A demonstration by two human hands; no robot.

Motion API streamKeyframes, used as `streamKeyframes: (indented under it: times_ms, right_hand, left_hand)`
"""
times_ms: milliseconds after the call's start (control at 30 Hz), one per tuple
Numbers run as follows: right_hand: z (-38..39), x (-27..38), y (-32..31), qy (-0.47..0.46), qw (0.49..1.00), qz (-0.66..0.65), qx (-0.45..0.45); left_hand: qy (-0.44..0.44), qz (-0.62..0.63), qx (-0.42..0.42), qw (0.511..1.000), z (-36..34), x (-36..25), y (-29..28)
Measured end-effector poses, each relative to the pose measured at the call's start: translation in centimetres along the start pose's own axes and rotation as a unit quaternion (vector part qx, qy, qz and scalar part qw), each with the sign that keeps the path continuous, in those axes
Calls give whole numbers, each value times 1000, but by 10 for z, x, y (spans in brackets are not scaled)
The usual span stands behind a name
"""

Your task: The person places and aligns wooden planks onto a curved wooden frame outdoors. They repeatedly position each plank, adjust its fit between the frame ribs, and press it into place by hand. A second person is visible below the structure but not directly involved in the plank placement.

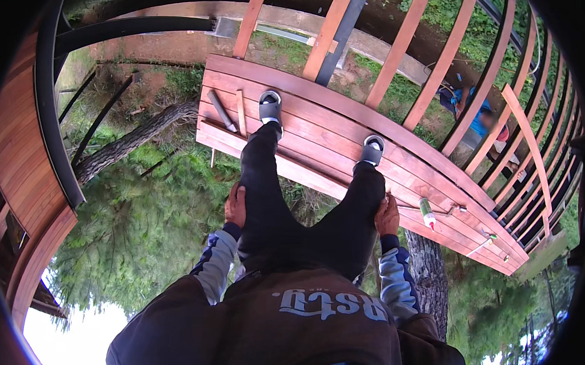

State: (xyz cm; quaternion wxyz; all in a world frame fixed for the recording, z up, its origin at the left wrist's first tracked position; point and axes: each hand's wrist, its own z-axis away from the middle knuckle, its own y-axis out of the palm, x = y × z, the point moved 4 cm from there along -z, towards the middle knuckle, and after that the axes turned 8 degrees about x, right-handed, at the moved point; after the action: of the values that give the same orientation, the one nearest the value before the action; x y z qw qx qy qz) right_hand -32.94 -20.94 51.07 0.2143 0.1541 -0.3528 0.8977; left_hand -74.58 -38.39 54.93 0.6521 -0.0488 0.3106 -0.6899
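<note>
Plainly, the red-tipped squeeze bottle (pixel 426 210) is just right of the right hand's (pixel 387 216) fingers, that hand being the nearer; its long axis runs roughly front to back, tip toward the person. Both the right and the left hand (pixel 235 206) rest against black trousers (pixel 353 214); whether their fingers are together or apart, I cannot tell. Counted: one bottle, over the planks (pixel 321 135); beyond the left fingers, one dark tube (pixel 222 110) and one wooden strip (pixel 241 113); ahead of both hands, two sandals (pixel 270 108).
</note>
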Motion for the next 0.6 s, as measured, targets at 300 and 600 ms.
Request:
streamKeyframes:
  times_ms: [300, 600]
  right_hand:
    - [-260, 81, 134, -91, 995, 35, 7]
    - [-380, 15, 269, -289, 930, 207, 88]
  left_hand:
    - [48, 29, -83, 995, -304, 84, -109]
    - [221, -240, -190, 926, -618, 79, -88]
